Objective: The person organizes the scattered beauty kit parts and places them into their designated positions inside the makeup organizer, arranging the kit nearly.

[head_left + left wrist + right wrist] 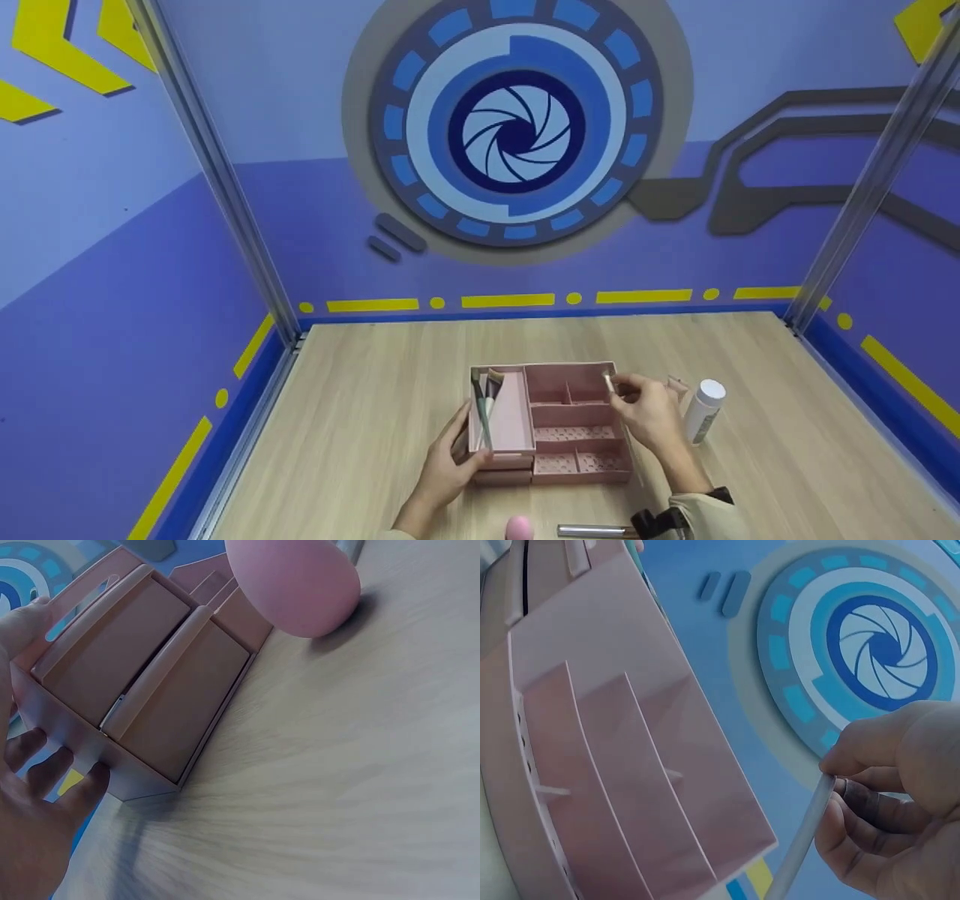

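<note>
A pink desk organizer (577, 415) stands on the table. Its left part has a top tray (514, 420) over two drawers (112, 637); the right part has several open compartments (607, 735). Makeup brushes (482, 409) lie in that tray. My left hand (448, 465) grips the organizer's left side, thumb near the front corner and fingers along the side wall. Between thumb and fingertips, my right hand (651, 412) pinches a thin white stick (802, 840) above the back right compartment. The stick's kind cannot be told.
A white bottle (705, 412) with a white cap stands right of the right hand. Behind that hand is a partly hidden pinkish item (677, 385). A pink egg-shaped sponge (519, 528) and a silver tube (592, 531) lie near the front. Walls (525, 281) enclose the table.
</note>
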{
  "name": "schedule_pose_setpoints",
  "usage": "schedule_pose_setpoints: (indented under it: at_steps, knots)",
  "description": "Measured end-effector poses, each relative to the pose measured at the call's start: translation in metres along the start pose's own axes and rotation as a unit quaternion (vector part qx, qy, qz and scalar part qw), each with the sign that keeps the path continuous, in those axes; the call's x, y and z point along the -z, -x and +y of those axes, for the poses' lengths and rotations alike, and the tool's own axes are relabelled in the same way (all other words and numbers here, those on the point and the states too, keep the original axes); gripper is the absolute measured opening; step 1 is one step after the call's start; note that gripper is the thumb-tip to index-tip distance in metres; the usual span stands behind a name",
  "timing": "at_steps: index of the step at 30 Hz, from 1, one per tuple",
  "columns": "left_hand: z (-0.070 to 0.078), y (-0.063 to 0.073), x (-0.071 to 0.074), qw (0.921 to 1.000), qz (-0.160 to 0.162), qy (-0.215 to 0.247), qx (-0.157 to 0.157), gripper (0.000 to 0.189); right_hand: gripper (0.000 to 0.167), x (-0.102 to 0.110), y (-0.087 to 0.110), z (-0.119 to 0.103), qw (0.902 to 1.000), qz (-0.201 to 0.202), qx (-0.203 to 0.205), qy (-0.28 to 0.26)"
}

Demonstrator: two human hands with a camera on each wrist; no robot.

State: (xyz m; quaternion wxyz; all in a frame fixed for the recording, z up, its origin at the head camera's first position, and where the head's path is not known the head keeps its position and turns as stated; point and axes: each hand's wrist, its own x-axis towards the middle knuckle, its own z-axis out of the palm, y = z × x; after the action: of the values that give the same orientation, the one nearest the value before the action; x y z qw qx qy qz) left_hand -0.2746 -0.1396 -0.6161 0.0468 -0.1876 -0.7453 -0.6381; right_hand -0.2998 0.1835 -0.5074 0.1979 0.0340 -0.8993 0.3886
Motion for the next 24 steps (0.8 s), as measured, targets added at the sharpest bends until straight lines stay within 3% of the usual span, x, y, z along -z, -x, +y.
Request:
schedule_pose_setpoints:
  at_steps: [9, 24]
  knots:
    - [0.001, 0.000, 0.001, 1.0000, 0.004, -0.005, -0.005, 0.085, 0.021, -0.015, -0.009, -0.015, 0.9995, -0.024, -0.002, -0.020]
    - [0.000, 0.000, 0.002, 0.9997, 0.003, -0.022, 0.007, 0.086, 0.021, -0.037, -0.017, -0.038, 0.9993, -0.004, 0.006, -0.037]
